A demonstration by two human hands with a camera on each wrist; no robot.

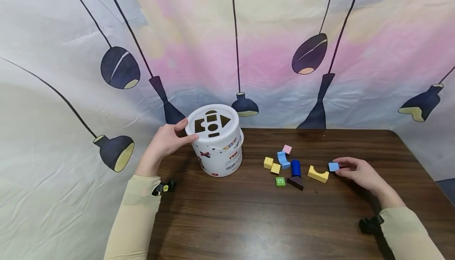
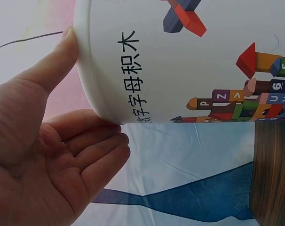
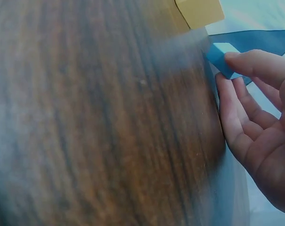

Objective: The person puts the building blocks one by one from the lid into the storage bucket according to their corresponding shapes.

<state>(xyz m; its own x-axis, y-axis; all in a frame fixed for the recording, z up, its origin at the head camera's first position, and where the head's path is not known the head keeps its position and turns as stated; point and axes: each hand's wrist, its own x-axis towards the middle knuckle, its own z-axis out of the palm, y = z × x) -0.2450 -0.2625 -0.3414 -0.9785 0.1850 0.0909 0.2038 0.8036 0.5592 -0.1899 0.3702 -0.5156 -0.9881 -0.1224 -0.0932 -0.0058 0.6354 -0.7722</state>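
Observation:
In the head view, my left hand (image 1: pixel 168 141) holds the lid rim of a white bucket (image 1: pixel 217 157), thumb and fingers apart along its edge. The lid (image 1: pixel 221 129) has several shaped holes. The left wrist view shows the thumb and fingertips of the left hand (image 2: pixel 53 136) against the rim. My right hand (image 1: pixel 362 175) pinches a light blue block (image 1: pixel 333 167) between thumb and fingers, at the right of the table. In the right wrist view the same light blue block (image 3: pixel 225 60) sits at the fingertips. A yellow arch block (image 1: pixel 318 174) lies just left of it.
Between bucket and right hand lie a blue cylinder (image 1: pixel 296 168), a light blue curved block (image 1: pixel 283 160), a pink block (image 1: pixel 287 149), two yellow blocks (image 1: pixel 268 162), a green numbered block (image 1: pixel 280 181) and a dark block (image 1: pixel 295 183). A printed curtain (image 1: pixel 270 54) hangs behind the table (image 1: pixel 249 216).

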